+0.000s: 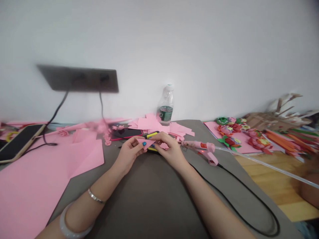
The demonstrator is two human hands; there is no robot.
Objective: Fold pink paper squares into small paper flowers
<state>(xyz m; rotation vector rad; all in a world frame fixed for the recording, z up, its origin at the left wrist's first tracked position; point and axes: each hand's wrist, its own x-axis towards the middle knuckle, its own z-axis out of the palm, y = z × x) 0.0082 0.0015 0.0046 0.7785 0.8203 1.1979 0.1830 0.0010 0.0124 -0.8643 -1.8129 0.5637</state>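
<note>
Pink paper piece (pixel 147 143) pinched at both ends by fingertips of left hand (pixel 129 152) and right hand (pixel 168 150), just above grey table (pixel 149 199), near glue gun (pixel 203 149); likely feather-light, limp, creases easily; take by edges, gentle pinch

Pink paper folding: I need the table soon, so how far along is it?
Done: colourful paper flowers lie at right. In hand: left hand and right hand pinch one small pink paper piece. To do: a pile of pink paper squares lies unfolded by the clear plastic bottle.
</note>
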